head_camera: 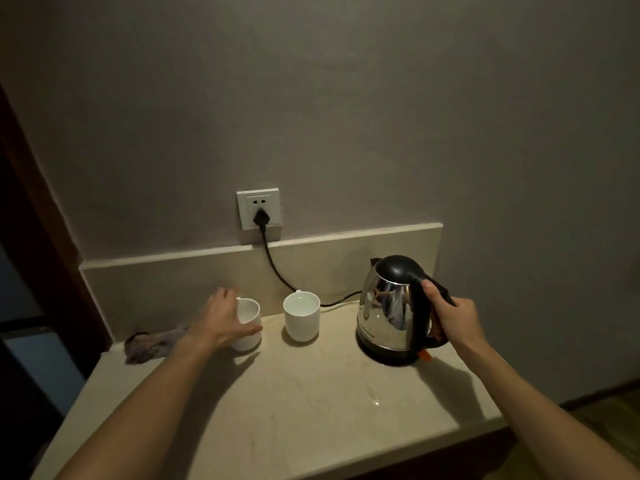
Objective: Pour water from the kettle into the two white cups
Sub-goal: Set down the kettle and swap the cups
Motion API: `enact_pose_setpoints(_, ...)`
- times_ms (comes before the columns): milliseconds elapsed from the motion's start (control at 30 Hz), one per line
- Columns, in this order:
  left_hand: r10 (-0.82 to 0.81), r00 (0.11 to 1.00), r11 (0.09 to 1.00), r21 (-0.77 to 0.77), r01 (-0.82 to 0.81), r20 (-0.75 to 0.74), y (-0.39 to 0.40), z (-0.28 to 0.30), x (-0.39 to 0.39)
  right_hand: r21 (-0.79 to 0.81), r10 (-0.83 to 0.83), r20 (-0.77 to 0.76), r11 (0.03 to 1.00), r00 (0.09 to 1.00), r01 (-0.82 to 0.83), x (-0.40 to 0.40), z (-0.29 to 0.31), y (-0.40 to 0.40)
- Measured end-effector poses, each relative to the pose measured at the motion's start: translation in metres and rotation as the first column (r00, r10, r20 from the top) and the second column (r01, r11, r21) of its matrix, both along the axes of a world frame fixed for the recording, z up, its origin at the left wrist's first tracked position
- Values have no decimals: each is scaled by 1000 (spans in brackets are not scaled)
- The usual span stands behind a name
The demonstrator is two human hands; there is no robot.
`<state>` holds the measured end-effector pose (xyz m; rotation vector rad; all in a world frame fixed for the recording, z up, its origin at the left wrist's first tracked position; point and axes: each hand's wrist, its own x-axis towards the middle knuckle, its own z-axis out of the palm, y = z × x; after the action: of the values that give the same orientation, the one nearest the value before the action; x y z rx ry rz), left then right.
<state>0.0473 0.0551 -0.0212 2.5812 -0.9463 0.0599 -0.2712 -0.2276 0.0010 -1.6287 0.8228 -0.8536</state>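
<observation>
A steel kettle (389,311) with a black lid and handle stands upright on its base at the right of the counter. My right hand (452,318) is closed around its black handle. Two white cups stand to its left. My left hand (221,318) wraps around the left cup (248,315), thumb in front near its base. The right cup (301,317) stands free between the left cup and the kettle; I cannot tell how much water is in either cup.
A beige stone counter (294,393) with a low backsplash. A black cord (277,271) runs from the wall socket (259,208) behind the cups to the kettle base. A crumpled grey cloth (149,344) lies at the far left. A small wet spot (376,402) glints near the front.
</observation>
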Motion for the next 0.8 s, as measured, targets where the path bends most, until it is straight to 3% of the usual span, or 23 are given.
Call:
enact_pose_setpoints(133, 6, 994, 998, -65, -13, -105, 15, -14, 6, -1, 0, -7, 1000, 1000, 0, 0, 0, -2)
enact_pose_setpoints(800, -124, 991, 984, -134, 116, -56, 24, -25, -41, -34, -3, 23, 999, 1000, 4, 1, -4, -1)
